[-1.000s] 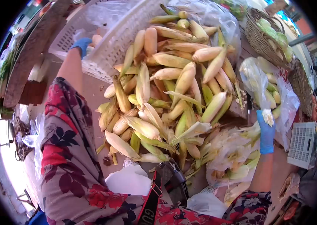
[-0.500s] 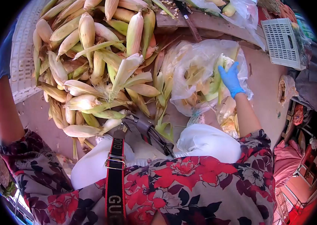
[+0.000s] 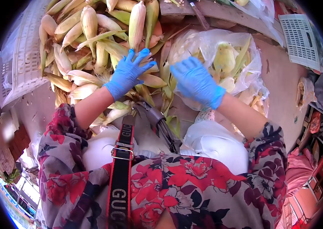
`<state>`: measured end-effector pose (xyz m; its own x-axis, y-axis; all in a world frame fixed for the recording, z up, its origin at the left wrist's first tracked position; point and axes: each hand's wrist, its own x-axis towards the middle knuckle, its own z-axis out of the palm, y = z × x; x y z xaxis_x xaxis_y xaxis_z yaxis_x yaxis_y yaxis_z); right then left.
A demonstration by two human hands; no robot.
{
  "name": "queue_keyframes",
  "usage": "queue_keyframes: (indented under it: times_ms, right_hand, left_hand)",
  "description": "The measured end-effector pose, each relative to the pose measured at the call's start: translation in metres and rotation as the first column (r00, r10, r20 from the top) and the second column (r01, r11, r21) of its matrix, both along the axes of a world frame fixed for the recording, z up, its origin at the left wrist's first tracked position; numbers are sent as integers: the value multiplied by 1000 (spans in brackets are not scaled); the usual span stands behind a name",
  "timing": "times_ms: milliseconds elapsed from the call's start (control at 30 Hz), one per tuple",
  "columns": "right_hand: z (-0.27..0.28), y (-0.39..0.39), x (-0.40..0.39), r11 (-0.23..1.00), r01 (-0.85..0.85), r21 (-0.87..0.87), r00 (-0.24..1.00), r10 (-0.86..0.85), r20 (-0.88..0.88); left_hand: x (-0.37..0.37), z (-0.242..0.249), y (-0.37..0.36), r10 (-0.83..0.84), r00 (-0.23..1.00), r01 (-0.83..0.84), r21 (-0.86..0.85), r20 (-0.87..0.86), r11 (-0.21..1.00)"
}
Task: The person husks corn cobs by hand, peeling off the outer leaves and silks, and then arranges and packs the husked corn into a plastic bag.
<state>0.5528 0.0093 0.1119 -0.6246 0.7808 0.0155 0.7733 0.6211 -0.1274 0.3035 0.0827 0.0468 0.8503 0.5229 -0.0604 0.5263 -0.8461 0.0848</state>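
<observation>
My left hand (image 3: pixel 127 74), in a blue glove, is over the near right part of a pile of corn ears in husks (image 3: pixel 89 24). Its fingers are spread and overlap a partly opened ear whose pale husk (image 3: pixel 152 68) shows beside them. My right hand (image 3: pixel 194 80), also gloved in blue, hovers in front of the left side of a clear plastic bag (image 3: pixel 245 82). Motion smears its fingers. Loose green and pale husks (image 3: pixel 225 59) lie in the bag.
A white plastic crate (image 3: pixel 24 65) stands at the left, and another crate (image 3: pixel 301 40) at the far right. A knife (image 3: pixel 199 15) lies on the wooden board (image 3: pixel 230 19) at the back. A dark bag (image 3: pixel 157 120) hangs before my lap on a strap (image 3: pixel 121 171).
My left hand has come in from the left crate to the corn pile. My right hand has let go of the corn husk at the plastic bag and moved left.
</observation>
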Motion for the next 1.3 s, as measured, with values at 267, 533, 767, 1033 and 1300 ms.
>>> queue_keyframes:
  times_ms: [267,533,767,1033,1300]
  right_hand:
    - [-150,-37,0,887,-245,-391,863,383,328]
    - [-135,23,97,937,238,-257,874,-91,477]
    - [-110,56,-14,972,7,-236,987,-45,-153]
    - [-152,69,17,770,218,-600,874,120,471]
    - [-100,113,15,971,185,-148,889,-101,447]
  left_hand:
    - [-18,-38,28,184,977,-167,-146,111,975]
    - [-21,-40,30,220,973,-202,-194,76,960]
    - [-20,-1,28,436,726,-89,-557,532,826]
    - [-46,32,66,442,632,-285,-339,637,897]
    - [-65,19,75,596,560,-345,-491,576,800]
